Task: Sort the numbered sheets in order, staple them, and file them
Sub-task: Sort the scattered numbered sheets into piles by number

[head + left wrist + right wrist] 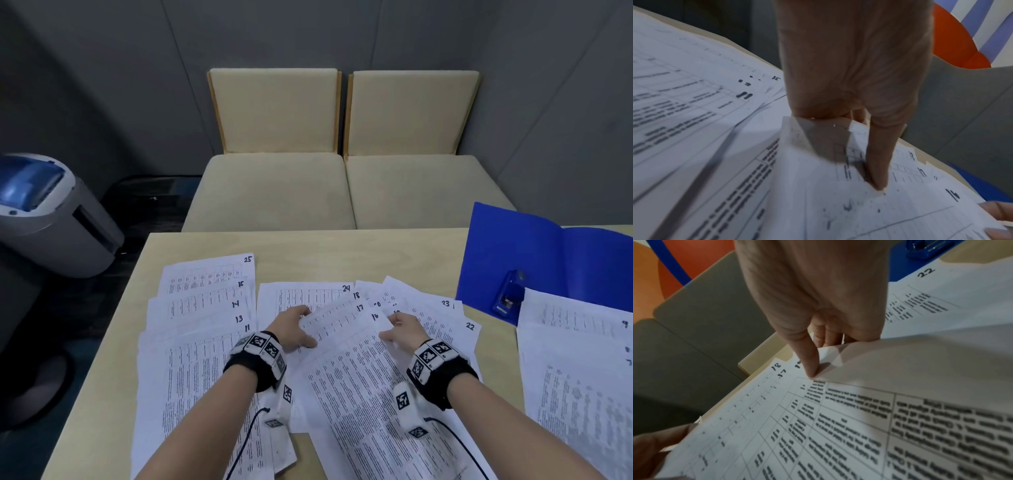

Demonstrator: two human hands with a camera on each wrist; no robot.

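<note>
Numbered printed sheets cover the table [342,250]. At the left lies a fan marked 25, 15, 14, 13 and 11 [205,308]. In the middle, sheets 24, 18, 17 and 16 overlap. My left hand [296,330] pinches the left edge of sheet 16 [352,370] and those under it, thumb [877,170] on top. My right hand [397,329] grips the same fan at its right edge, thumb [809,363] pressing down and the other fingers curled beneath. Sheets 23 and 22 [455,329] lie just right of it. A blue stapler [509,294] rests on the open blue folder [565,260].
Another pile of sheets [575,370], topped by 9, fills the table's right side. Two cream chairs [274,185] stand beyond the far edge. A grey and blue machine [44,212] sits on the floor to the left.
</note>
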